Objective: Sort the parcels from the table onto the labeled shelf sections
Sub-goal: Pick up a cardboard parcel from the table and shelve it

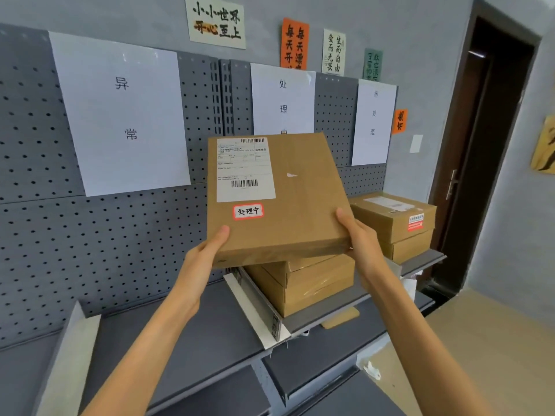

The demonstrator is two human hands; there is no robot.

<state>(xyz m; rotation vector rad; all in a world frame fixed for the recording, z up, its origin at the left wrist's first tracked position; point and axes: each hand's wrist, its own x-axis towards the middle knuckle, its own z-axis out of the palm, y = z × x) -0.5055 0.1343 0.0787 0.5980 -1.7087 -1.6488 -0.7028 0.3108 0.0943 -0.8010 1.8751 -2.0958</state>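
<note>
I hold a flat brown parcel tilted up in front of the grey shelf, its shipping label and a red-bordered sticker facing me. My left hand grips its lower left corner, thumb on top. My right hand grips its lower right corner, thumb on top. The parcel hangs just above a stack of brown boxes in the middle shelf section, under the middle paper sign. Its far end hides the bottom of that sign.
The left shelf section under the large left sign holds no parcels. Two stacked boxes sit in the right section under the third sign. A white divider splits left from middle. A wooden table is at lower right, a dark door beyond.
</note>
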